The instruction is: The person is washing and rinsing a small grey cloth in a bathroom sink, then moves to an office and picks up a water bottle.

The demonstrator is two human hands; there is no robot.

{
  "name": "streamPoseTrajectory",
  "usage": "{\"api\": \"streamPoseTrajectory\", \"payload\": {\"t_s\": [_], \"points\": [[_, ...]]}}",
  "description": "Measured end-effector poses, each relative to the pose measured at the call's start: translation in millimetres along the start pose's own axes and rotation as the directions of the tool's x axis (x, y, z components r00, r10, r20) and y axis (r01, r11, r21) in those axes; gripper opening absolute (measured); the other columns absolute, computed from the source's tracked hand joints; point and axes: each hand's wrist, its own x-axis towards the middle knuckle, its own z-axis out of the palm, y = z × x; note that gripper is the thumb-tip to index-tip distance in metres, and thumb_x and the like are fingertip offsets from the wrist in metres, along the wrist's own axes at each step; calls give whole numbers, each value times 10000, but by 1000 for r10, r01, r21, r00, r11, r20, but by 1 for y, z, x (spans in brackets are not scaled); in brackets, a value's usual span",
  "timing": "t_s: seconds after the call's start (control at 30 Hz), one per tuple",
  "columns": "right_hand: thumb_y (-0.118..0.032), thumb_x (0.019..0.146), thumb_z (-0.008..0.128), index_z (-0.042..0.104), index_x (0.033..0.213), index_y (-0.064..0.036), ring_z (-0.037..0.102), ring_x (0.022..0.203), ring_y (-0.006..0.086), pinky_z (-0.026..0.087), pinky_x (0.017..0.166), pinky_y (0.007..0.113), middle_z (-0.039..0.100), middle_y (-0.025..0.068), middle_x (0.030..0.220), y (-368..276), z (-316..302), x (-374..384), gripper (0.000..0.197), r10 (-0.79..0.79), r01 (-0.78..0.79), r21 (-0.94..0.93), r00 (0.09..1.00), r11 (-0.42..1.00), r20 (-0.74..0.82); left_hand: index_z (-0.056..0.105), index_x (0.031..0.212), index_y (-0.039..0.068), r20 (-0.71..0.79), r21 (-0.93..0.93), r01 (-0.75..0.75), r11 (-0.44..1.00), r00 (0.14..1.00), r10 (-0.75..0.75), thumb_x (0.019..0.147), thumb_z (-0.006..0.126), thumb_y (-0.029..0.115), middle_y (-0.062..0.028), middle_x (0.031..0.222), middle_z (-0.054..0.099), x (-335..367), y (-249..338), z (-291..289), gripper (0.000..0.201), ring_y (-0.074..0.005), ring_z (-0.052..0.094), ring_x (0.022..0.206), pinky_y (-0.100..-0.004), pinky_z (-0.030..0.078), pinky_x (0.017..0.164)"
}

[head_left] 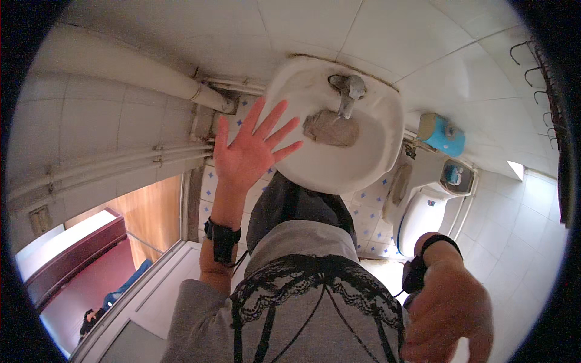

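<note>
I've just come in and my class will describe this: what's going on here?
A person has the left hand open, palm showing, fingers spread, overlapping the left rim of the washbasin in this view, holding nothing. The right hand is at lower right, away from the washbasin; whether it grips anything is unclear. Neither hand is on the faucet. A toilet stands to the washbasin's right.
</note>
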Motion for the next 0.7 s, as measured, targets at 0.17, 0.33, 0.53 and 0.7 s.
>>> {"api": "streamPoseTrajectory", "payload": {"t_s": [0.17,0.33,0.53,0.7], "points": [[-144,785,571,512,1090,-251,284,304,47,225,248,190,359,1,434,8,18,-1,328,-67,64,-23,989,998,-134,224,1316,211,-8,-27,-10,1000,1000,10,827,220,559,-70,1386,127,-3,-7,11,601,-371,59,1261,-611,1,955],[-362,840,394,402,1233,-259,385,408,48,319,315,175,473,-31,577,9,18,1,407,-41,42,17,995,999,-91,172,1329,218,87,-7,7,1000,996,-6,825,178,571,-69,1388,109,-3,-5,12,615,-393,47,1255,-609,-21,953],[-146,805,518,479,1118,-158,475,602,100,380,497,223,525,44,725,19,-21,-36,316,404,-459,-149,866,876,-294,118,1338,159,154,-54,-54,997,986,62,823,146,586,-150,1377,88,-22,-4,10,670,-406,73,1247,-570,28,979],[-119,802,514,515,1063,-15,520,944,262,399,827,340,553,128,1035,136,-142,-124,282,428,-633,-771,718,73,-549,142,1332,123,-37,17,-187,982,982,188,837,168,556,-159,1362,154,-57,0,0,658,-375,147,1241,-560,69,984]]}}
